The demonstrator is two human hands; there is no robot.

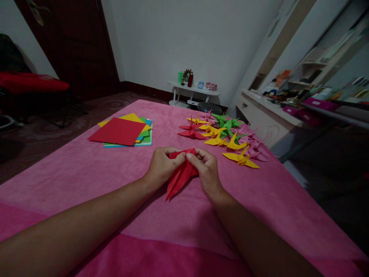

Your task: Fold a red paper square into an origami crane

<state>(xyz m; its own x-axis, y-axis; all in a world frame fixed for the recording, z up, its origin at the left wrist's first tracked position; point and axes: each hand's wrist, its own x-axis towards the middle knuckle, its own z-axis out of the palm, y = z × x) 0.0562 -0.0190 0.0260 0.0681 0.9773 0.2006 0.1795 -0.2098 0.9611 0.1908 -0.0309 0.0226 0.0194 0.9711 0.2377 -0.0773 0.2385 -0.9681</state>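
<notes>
The fingers [196, 162] of the left hand [161, 164] and right hand [210, 169] pinch a folded red paper [182, 177] between them, over the pink cloth [115, 173]. Beyond lie coloured sheets [119, 130] at left and folded paper cranes [218, 141] at right.

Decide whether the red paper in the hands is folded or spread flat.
Folded: the red paper shows long creases, overlapping layers and a narrow point at its near end.
</notes>
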